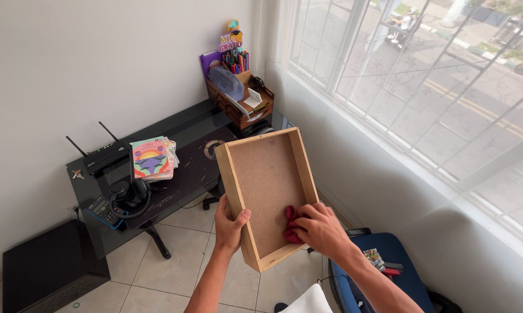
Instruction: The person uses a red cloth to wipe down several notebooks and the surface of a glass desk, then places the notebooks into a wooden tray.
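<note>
Head view: the left hand (229, 227) holds a shallow wooden drawer (267, 194) in the air, its grip clamped on the near left wall, thumb over the rim, so the open face tilts up toward the wearer. Inside the drawer's near corner, the right hand (321, 228) presses a red cloth (290, 225) against the bottom, fingers closed down on it. Beyond the drawer stands a dark worktop (183, 174) bearing headphones (129, 196).

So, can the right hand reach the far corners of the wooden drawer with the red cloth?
Probably yes. The right hand presses the red cloth inside the wooden drawer, whose open, empty inside faces it; the left hand grips only the side wall.
</note>
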